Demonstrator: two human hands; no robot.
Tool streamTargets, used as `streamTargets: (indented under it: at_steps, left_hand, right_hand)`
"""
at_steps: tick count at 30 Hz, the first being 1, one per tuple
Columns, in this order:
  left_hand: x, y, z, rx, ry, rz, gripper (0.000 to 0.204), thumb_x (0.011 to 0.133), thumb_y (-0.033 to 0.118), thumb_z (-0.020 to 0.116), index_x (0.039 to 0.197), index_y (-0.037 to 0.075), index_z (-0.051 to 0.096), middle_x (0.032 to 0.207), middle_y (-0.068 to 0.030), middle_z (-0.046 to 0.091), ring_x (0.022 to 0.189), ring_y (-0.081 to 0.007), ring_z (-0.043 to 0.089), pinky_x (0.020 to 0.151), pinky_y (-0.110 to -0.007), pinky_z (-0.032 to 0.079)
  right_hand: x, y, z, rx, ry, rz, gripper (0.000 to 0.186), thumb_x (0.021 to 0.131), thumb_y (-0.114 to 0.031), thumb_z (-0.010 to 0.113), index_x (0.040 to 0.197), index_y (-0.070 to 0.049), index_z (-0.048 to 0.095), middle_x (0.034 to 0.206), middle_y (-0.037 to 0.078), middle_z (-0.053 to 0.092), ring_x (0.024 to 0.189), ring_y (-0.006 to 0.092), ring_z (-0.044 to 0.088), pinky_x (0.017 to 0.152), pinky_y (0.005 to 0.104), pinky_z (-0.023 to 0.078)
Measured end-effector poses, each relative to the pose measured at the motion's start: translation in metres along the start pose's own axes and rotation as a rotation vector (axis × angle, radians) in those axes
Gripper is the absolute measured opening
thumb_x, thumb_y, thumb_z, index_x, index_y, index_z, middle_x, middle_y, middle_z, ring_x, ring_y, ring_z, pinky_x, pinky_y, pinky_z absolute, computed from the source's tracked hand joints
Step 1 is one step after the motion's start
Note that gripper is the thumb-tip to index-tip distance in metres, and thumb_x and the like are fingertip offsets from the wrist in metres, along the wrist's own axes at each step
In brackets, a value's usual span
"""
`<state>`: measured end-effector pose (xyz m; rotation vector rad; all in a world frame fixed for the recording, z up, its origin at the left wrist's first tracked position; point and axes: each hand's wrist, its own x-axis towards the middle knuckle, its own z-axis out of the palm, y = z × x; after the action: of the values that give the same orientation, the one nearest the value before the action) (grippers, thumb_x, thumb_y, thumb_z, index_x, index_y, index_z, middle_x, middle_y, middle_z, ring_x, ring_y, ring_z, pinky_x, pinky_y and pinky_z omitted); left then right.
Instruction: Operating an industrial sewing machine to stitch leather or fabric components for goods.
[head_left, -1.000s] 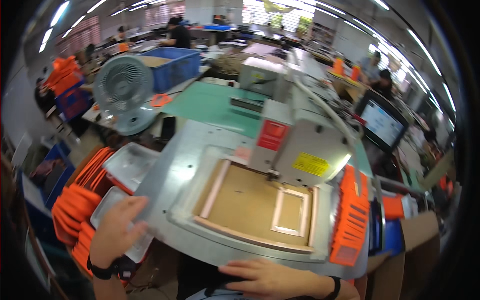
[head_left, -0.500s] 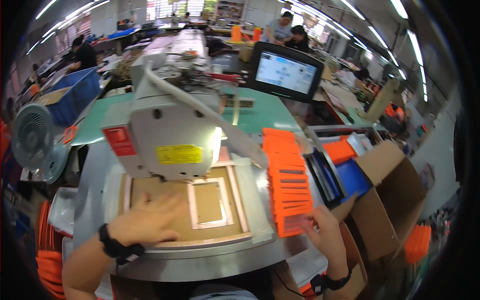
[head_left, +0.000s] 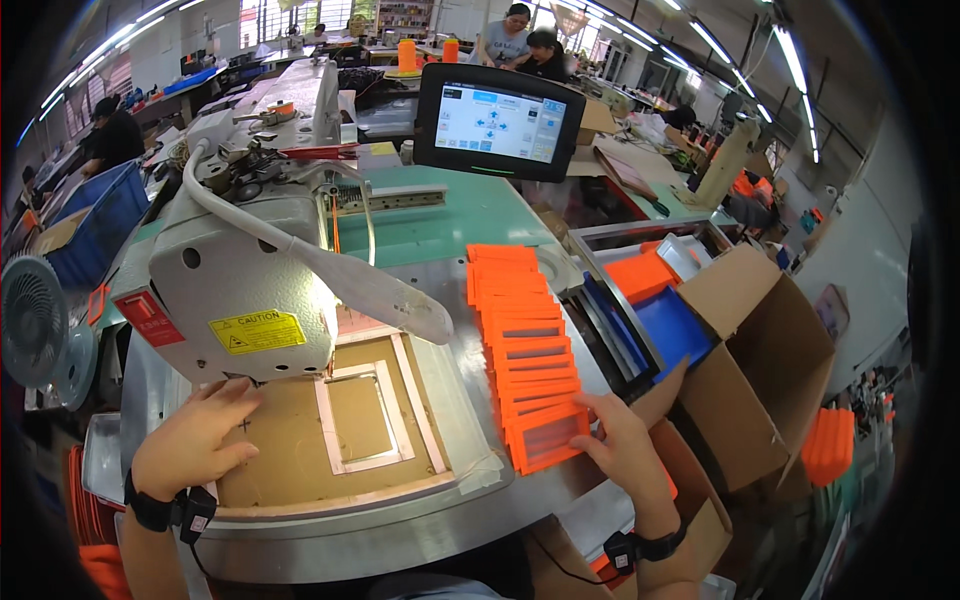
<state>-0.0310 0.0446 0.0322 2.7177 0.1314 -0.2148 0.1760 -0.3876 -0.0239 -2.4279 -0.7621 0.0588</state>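
Observation:
My left hand (head_left: 200,435) lies with spread fingers on the left part of a tan template board (head_left: 285,480), beside the head of a grey sewing machine (head_left: 230,270). A pale rectangular frame (head_left: 405,440) is fixed on the board under the machine's lamp. To the right, overlapping orange rectangular pieces (head_left: 525,335) with windows run in a row. My right hand (head_left: 622,440) has thumb and fingers curled at the right edge of the nearest orange piece (head_left: 550,445), which has a see-through window. Its fingertips are partly hidden, and the piece still lies on the row.
A lit control screen (head_left: 498,122) stands behind the table. On the right are a blue tray (head_left: 668,330) and an open cardboard box (head_left: 740,400). A fan (head_left: 45,315) and a blue crate (head_left: 100,225) stand at left. Other people work farther back.
The view has turned right, so the machine appears farther left. My left hand has drawn back from beside the pale frame to the board's left side. My right hand stays at the nearest orange piece.

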Motion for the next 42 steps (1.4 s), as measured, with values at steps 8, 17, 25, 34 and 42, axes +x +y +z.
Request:
streamTargets:
  at_steps: [8, 17, 25, 34, 42]
  left_hand:
    - [0.016, 0.002, 0.019, -0.114, -0.085, 0.057, 0.062, 0.089, 0.034, 0.063, 0.142, 0.004, 0.051, 0.148, -0.0297, 0.044, 0.143, -0.0472, 0.031, 0.117, -0.047, 0.029]
    - [0.041, -0.024, 0.042, 0.019, -0.067, 0.270, 0.068, 0.087, 0.023, 0.057, 0.151, 0.008, 0.039, 0.159, -0.0252, 0.028, 0.145, -0.0462, 0.028, 0.120, -0.055, 0.019]
    - [0.042, -0.040, 0.053, -0.057, -0.060, 0.246, 0.072, 0.086, 0.018, 0.056, 0.154, 0.010, 0.033, 0.162, -0.0176, 0.025, 0.145, -0.0347, 0.032, 0.122, -0.055, 0.015]
    - [0.025, -0.015, 0.049, -0.018, -0.039, 0.319, 0.066, 0.088, 0.011, 0.056, 0.150, 0.004, 0.038, 0.158, -0.0192, 0.030, 0.149, -0.0359, 0.024, 0.117, -0.063, 0.023]
    - [0.028, -0.007, 0.063, 0.057, 0.053, 0.288, 0.060, 0.090, 0.015, 0.061, 0.146, 0.004, 0.043, 0.156, -0.0178, 0.035, 0.147, -0.0342, 0.030, 0.117, -0.058, 0.028]
  right_hand:
    - [0.007, 0.023, 0.010, 0.420, 0.158, 0.083, 0.048, 0.082, 0.005, 0.067, 0.126, -0.004, 0.052, 0.089, 0.003, 0.056, 0.066, 0.0067, 0.052, 0.058, 0.0229, 0.044]
    - [0.015, -0.048, -0.010, 1.051, -0.161, 0.104, 0.030, 0.087, 0.008, 0.061, 0.117, 0.005, 0.061, 0.100, 0.013, 0.068, 0.083, 0.0163, 0.069, 0.070, 0.0270, 0.056]
    - [0.061, -0.123, 0.071, 0.655, -0.202, -0.301, 0.024, 0.089, 0.011, 0.058, 0.111, 0.006, 0.068, 0.096, 0.014, 0.073, 0.079, 0.0161, 0.071, 0.071, 0.0251, 0.057]
    - [0.079, -0.133, 0.096, 0.132, -0.192, -0.734, 0.030, 0.079, 0.004, 0.070, 0.107, -0.006, 0.073, 0.098, 0.011, 0.066, 0.083, 0.0233, 0.068, 0.076, 0.0288, 0.057]
    - [0.082, -0.123, 0.109, -0.111, -0.157, -1.018, 0.027, 0.077, -0.002, 0.067, 0.103, 0.001, 0.072, 0.108, 0.015, 0.069, 0.098, 0.0297, 0.070, 0.082, 0.0351, 0.059]
